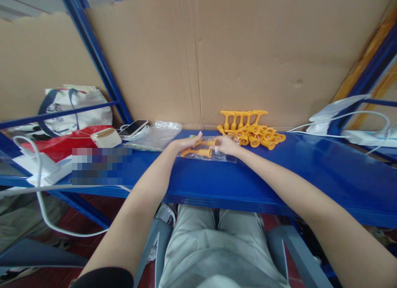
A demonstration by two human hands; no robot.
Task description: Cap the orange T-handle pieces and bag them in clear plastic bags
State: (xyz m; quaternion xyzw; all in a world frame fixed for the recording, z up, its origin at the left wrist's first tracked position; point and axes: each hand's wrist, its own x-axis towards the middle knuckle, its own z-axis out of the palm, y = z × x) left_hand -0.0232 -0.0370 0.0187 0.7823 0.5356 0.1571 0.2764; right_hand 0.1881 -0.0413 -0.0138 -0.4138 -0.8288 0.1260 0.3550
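Presently, the nearer yellow piece [205, 153] lies left-to-right at the clear bag [223, 158], between the closer left hand [186, 144] and the right hand [228, 146]; both hands' fingers appear part-bent, any pinch unconfirmed.

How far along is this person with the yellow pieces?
Nothing looks clearly finished: no filled, set-aside bag shows. The left hand and right hand are at a clear bag with yellow pieces in or on it. Apparently remaining: the yellow pile, and perhaps the flat clear plastic.
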